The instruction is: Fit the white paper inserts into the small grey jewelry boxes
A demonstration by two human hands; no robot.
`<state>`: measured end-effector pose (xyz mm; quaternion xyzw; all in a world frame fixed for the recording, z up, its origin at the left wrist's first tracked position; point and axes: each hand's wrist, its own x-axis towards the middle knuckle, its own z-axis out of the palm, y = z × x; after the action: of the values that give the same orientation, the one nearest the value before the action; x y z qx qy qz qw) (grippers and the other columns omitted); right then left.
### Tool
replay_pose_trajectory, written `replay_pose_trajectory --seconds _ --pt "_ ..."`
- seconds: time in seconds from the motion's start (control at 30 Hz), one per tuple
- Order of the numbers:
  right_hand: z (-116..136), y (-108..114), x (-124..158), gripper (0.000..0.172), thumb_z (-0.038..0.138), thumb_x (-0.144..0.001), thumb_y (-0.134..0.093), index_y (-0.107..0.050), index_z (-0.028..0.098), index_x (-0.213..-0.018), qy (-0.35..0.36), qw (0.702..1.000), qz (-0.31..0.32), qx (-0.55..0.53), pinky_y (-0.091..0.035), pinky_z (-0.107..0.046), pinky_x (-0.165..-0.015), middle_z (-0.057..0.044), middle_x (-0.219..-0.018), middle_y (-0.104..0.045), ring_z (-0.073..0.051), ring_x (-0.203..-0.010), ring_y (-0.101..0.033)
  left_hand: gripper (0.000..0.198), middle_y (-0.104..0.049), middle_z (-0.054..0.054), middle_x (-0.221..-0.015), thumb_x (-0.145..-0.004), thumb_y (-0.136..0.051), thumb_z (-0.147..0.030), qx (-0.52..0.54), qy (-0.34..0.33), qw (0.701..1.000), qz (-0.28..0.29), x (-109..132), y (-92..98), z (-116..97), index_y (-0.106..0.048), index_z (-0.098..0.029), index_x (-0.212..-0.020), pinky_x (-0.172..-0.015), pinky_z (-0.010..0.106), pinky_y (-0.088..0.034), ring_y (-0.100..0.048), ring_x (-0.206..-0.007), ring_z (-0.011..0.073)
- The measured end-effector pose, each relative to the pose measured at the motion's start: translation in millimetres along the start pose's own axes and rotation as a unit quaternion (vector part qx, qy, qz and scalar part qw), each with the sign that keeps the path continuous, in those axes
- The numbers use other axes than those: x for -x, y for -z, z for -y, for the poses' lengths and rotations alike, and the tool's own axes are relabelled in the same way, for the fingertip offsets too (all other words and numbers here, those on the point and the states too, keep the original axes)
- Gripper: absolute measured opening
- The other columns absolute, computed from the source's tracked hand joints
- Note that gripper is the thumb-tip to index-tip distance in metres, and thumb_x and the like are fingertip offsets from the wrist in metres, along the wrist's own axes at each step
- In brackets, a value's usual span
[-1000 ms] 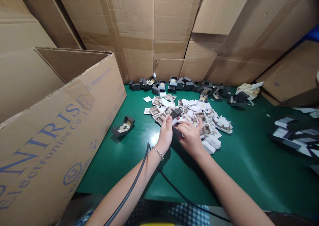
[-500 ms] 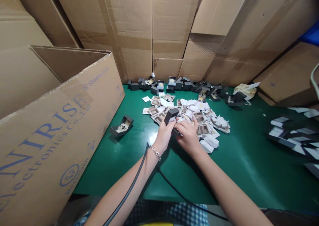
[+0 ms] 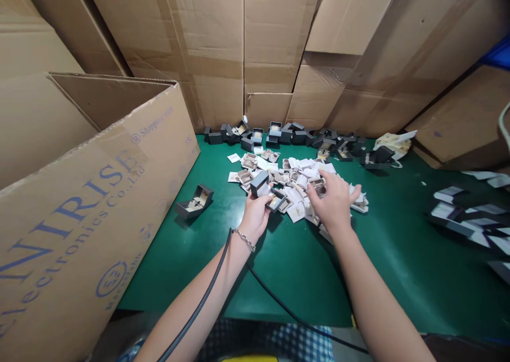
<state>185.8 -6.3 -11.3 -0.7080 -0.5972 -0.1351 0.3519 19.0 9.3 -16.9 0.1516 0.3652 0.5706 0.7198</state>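
My left hand point(image 3: 256, 213) grips a small dark jewelry box point(image 3: 260, 185) whose lid stands open, with a pale inside showing in its lower half. To the right, my right hand point(image 3: 334, 198) is over the pile of white and beige box inserts point(image 3: 295, 194), thumb and fingers apart. A beige insert lies in the gap between them, and I see no grip on it. Another dark jewelry box point(image 3: 195, 202) with a light lining rests open on the green table, left of my left hand.
Several dark boxes point(image 3: 298, 137) line the back of the green table point(image 3: 215, 266). A large printed carton point(image 3: 119, 192) stands on the left, and cardboard walls the back. Blurred black-and-white pieces point(image 3: 470, 213) lie at right. A black cable point(image 3: 207, 293) runs along my left forearm.
My right hand has left the jewelry box and moved right over the inserts, its fingers spreading. My left hand still holds the box, now tilted so that its inside shows.
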Motion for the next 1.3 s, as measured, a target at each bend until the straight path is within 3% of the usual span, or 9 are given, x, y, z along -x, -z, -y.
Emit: replay_pose_trajectory --seconds 0.17,0.5,0.73,0.87,0.93,1.03,1.3 --pt "-11.6 -4.5 -4.3 0.053 0.046 -0.079 -0.054 -0.054 0.018 -0.123 -0.062 0.994 0.051 0.07 -0.018 -0.069 -0.097 -0.014 -0.112 -0.062 -0.035 -0.106 -0.049 0.052 -0.068 0.011 -0.113 -0.059 -0.055 0.002 -0.006 -0.005 1.0 -0.016 0.4 0.2 0.5 -0.064 -0.014 -0.108 -0.074 0.031 -0.05 -0.063 -0.086 0.0169" --pt "-15.5 -10.0 -2.0 0.048 0.044 -0.079 -0.054 -0.057 0.019 -0.12 -0.096 0.992 0.065 0.057 -0.019 -0.07 -0.096 -0.014 -0.103 -0.066 -0.035 -0.104 -0.05 0.034 -0.069 0.008 -0.104 -0.066 -0.064 -0.007 0.009 0.009 1.0 -0.004 6.3 -3.1 -3.5 -0.065 -0.014 -0.099 -0.077 0.031 -0.052 -0.063 -0.079 0.0142" --pt "-13.6 -4.1 -7.7 0.051 0.038 -0.076 -0.057 -0.054 0.018 -0.122 -0.09 0.989 0.031 -0.111 -0.04 -0.052 -0.094 -0.013 -0.109 -0.06 -0.028 -0.1 -0.055 0.042 -0.066 0.006 -0.109 -0.073 -0.068 -0.023 0.018 0.0 0.998 0.057 6.5 -1.9 -4.7 -0.058 -0.019 -0.113 -0.073 0.028 -0.053 -0.064 -0.089 0.0163" --pt "-10.1 -5.7 -6.0 0.061 0.04 -0.072 -0.064 -0.049 0.02 -0.127 -0.099 0.965 0.018 -0.243 -0.05 -0.043 -0.084 -0.013 -0.116 -0.055 -0.024 -0.098 -0.056 0.043 -0.065 0.005 -0.107 -0.077 -0.066 -0.029 0.01 -0.009 0.997 0.081 6.1 -0.2 -3.8 -0.055 -0.022 -0.118 -0.073 0.026 -0.053 -0.063 -0.091 0.0159" --pt "-5.5 -7.7 -4.4 0.068 0.04 -0.067 -0.069 -0.048 0.021 -0.129 -0.135 0.937 0.04 -0.321 -0.051 -0.042 -0.084 -0.013 -0.118 -0.054 -0.023 -0.096 -0.057 0.043 -0.065 0.005 -0.108 -0.078 -0.066 -0.033 0.003 -0.013 0.996 0.086 5.7 0.8 -2.4 -0.054 -0.023 -0.119 -0.073 0.026 -0.052 -0.063 -0.092 0.0158" --pt "4.7 -9.2 -2.2 0.073 0.038 -0.06 -0.075 -0.05 0.022 -0.127 -0.198 0.867 0.082 -0.45 -0.049 -0.04 -0.092 -0.011 -0.123 -0.055 -0.022 -0.1 -0.059 0.044 -0.063 0.005 -0.111 -0.081 -0.063 -0.041 -0.013 -0.015 0.996 0.092 5.3 1.9 0.0 -0.053 -0.025 -0.12 -0.073 0.025 -0.052 -0.062 -0.092 0.0156" --pt "19.0 2.7 0.7 0.038 0.038 -0.057 -0.079 -0.066 0.024 -0.091 -0.342 0.583 0.175 -0.716 -0.056 -0.029 -0.085 0.0 -0.095 -0.071 -0.015 -0.087 -0.067 0.044 -0.063 0.004 -0.113 -0.082 -0.06 -0.046 -0.048 -0.028 0.993 0.106 7.9 0.0 1.4 -0.052 -0.028 -0.121 -0.075 0.026 -0.052 -0.063 -0.092 0.0149"
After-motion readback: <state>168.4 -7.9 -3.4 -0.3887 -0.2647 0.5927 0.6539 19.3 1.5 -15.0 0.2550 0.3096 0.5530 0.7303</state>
